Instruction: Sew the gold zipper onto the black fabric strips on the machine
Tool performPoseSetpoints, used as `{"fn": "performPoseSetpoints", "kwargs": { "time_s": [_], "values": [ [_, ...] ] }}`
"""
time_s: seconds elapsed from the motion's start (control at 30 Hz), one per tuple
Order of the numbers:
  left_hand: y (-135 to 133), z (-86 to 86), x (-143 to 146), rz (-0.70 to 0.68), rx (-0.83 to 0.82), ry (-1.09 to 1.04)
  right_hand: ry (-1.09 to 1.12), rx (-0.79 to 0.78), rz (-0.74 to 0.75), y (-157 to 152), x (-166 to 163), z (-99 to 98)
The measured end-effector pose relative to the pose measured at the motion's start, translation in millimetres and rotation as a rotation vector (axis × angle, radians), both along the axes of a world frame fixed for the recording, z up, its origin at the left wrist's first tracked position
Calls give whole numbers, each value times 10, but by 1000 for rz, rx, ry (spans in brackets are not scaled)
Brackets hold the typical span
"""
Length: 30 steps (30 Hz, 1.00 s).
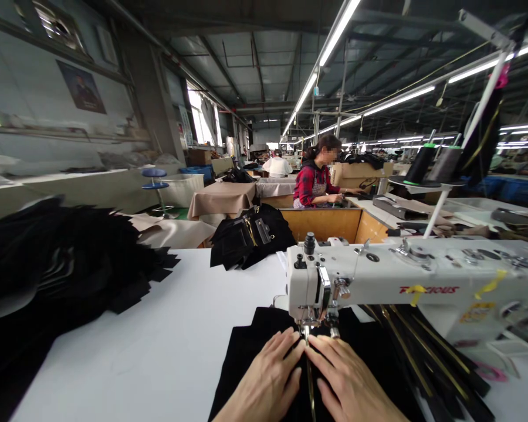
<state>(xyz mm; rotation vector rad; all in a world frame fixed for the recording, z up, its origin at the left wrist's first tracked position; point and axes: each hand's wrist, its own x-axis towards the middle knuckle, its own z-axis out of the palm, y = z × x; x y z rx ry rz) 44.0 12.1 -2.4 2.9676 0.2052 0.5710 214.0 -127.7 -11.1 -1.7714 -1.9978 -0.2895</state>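
A black fabric panel [240, 357] lies flat on the white table under the head of a white sewing machine [369, 278]. Down its middle runs a zipper [310, 390] with gold-coloured teeth, leading in under the presser foot [307, 331]. To the left of the zipper, my left hand [266, 375] rests on the fabric, fingers stretched towards the needle area. My right hand [349, 378] lies on the other side, fingers spread and flat, fingertips close to the foot. Both hands press on the cloth without gripping it. The needle tip cannot be made out.
Stacked black fabric pieces [70, 269] cover the table's left side. Behind the machine head lies a pile of black panels [253, 234] with zippers. Black zipper strips [426, 351] pass under the machine arm. Thread cones [420, 164] stand at right. A co-worker [310, 184] sits ahead.
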Motion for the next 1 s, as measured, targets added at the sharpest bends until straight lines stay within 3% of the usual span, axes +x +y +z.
{"fn": "performPoseSetpoints", "kwargs": {
  "time_s": [0.17, 0.43, 0.67, 0.8, 0.9, 1.0],
  "values": [
    [-12, 30, 6, 7, 3, -16, -17, -32, 18, 9, 18, 11],
    [26, -89, 35, 34, -10, -23, 12, -87, 11, -7, 17, 30],
    [6, -33, 27, 25, -25, -34, -2, -14, 64, -19, 68, 10],
    [36, 10, 27, 14, 86, -62, -37, 26, 85, 41, 108, -29],
    [51, -116, 23, -12, 260, -99, -81, 110, 90, 72, 142, -166],
    [-12, -431, -40, -56, 392, -164, -65, 149, 117, 20, 125, -331]
  ]
}}
